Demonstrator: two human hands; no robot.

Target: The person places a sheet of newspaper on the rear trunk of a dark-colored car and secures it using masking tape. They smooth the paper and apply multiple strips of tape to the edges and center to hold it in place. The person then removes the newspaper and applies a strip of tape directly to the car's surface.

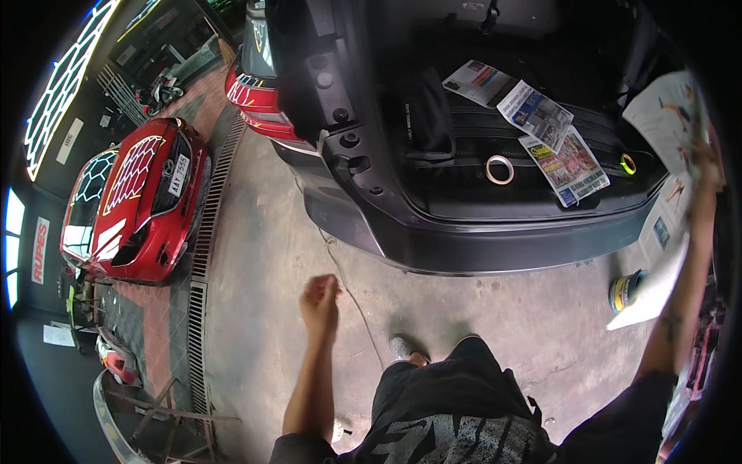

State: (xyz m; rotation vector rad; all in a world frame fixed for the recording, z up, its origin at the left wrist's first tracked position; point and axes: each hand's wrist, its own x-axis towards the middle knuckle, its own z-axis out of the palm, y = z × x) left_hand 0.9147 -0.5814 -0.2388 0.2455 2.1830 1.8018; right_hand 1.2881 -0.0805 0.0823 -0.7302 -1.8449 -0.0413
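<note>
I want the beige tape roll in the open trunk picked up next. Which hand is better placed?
Probably the left hand: it is empty and free, while the right hand holds a newspaper sheet. The tape roll lies between them.

Garage floor: grey stained concrete (270, 255) lying underfoot | Drain: long metal grate (202, 240) running beside a parked glossy red car (135, 201) | Light: white lattice ceiling lamp (66, 73) glowing overhead, reflecting on the bonnet

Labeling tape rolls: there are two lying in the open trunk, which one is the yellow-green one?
The small yellow-green roll at the trunk's right end, right of the newspapers. The other, larger beige roll lies left of them.
</note>
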